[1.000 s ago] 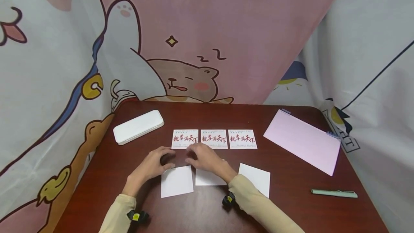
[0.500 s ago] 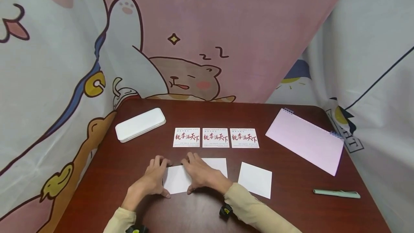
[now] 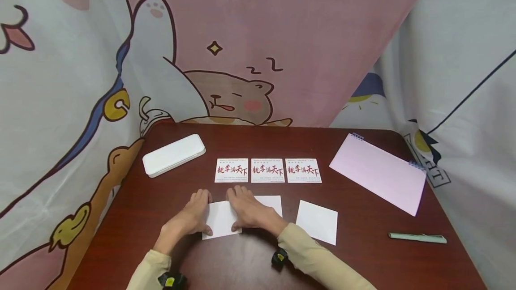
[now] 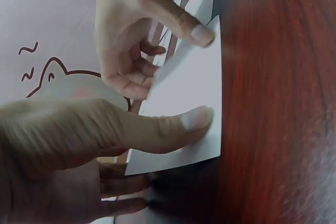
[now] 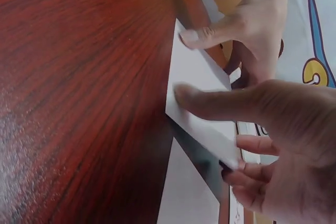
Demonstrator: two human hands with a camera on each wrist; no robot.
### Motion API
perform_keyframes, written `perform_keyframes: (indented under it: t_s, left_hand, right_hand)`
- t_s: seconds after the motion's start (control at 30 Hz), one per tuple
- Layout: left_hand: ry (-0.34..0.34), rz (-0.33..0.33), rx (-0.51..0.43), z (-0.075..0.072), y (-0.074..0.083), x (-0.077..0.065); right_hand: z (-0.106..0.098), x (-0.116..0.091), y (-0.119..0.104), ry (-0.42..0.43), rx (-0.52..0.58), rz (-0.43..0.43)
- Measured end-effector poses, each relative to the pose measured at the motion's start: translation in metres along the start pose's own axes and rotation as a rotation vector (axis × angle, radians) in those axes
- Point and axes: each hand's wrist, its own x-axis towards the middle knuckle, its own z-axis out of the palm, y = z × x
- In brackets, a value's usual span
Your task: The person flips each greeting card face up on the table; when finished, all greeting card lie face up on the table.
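A square white card [image 3: 221, 219] is held between both hands, at the left end of the front row. My left hand [image 3: 190, 217] grips its left side, the thumb [image 4: 197, 119] lying on the white face near the front edge and the fingers at the far edge. On the right side my right hand [image 3: 251, 209] holds it likewise, its thumb [image 5: 185, 97] on the face and its fingers [image 5: 252, 171] beyond the far edge. Partly behind the right hand lies a second white card [image 3: 272, 202]. A third white card [image 3: 317, 222] lies tilted farther right.
Several things surround the cards on the dark red table [image 3: 225, 267]. Behind are three cards with red lettering, the middle one [image 3: 268, 171] among them. A white case [image 3: 174, 155] stands back left. At right are a pink spiral notebook [image 3: 379, 173] and a pale green pen [image 3: 417, 237].
Both hands have come from the far side of the left white card onto its two sides. Their thumbs have moved to the near edge and now press on its face.
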Motion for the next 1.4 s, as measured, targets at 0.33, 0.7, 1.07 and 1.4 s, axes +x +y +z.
perform_keyframes:
  t_s: [0.33,0.7,1.07,1.4]
  left_hand:
    - [0.209,0.122,-0.148,-0.014,-0.006,0.001]
    - [0.454,0.4,-0.115,-0.023,-0.008,0.002]
    - [0.308,0.329,-0.117,-0.003,-0.016,0.0]
    - [0.219,0.253,-0.06,0.006,-0.02,0.003]
  right_hand:
    - [-0.006,-0.008,0.011,0.316,0.081,-0.118]
    - [-0.016,-0.015,0.015,0.511,0.107,-0.208]
    - [0.002,-0.022,0.02,0.39,0.084,-0.244]
    - [0.019,-0.02,0.024,0.328,0.088,-0.201]
